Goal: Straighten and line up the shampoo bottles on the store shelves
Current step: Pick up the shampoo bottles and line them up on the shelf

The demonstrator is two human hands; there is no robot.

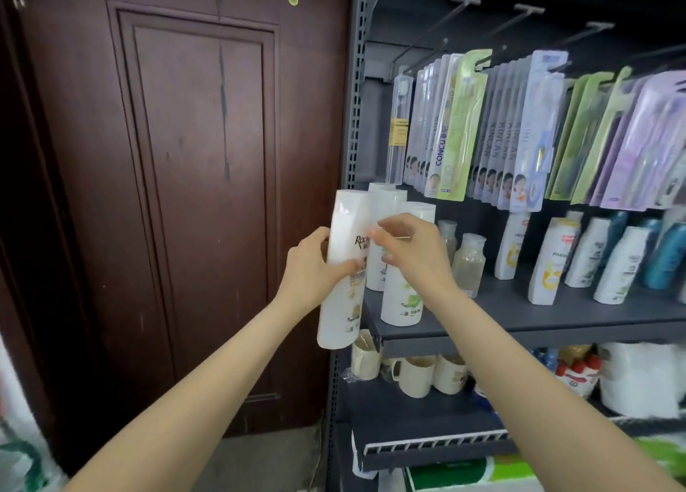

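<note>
Fingers of the left hand [310,265] curl round a tall white shampoo bottle [345,269] held upright just off the grey shelf's [519,315] left end, while the right hand [412,248], blurred, seems to touch its label with loosely bent fingers.

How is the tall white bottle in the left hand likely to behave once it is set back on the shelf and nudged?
The tall white bottle is narrow for its height, so it probably tips easily. Its glossy plastic looks slippery; the left hand wraps it fully. Neighbouring white bottles stand close, so a topple might knock them.
</note>
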